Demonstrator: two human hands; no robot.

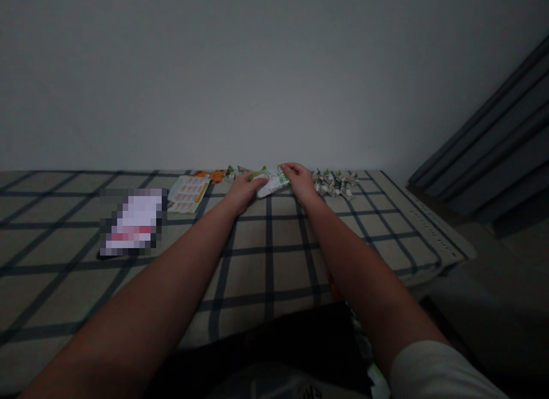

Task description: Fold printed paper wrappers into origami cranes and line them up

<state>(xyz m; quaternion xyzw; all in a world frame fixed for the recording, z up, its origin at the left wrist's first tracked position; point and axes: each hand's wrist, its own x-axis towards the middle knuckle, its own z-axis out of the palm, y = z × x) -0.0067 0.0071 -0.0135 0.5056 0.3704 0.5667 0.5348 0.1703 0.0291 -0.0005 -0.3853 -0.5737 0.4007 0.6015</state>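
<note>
Out at the far side of the bed, both arms reach forward to a white and green printed sheet (273,182), possibly paper or a flat packet. My left hand (244,192) is closed on its left edge, thumb on top. The upper right corner is pinched by my right hand (299,179). Just right of that hand lies a cluster of small twisted or folded printed pieces (337,184). More greenish pieces (234,171) show behind my left hand, partly hidden by it.
A printed leaflet (189,193) lies left of my hands, with an orange item (210,175) behind it. Nearer is a phone-like slab with a pixelated screen (135,219). The checked bed cover (268,262) meets a plain wall (274,73). Dark curtains (493,142) hang at right.
</note>
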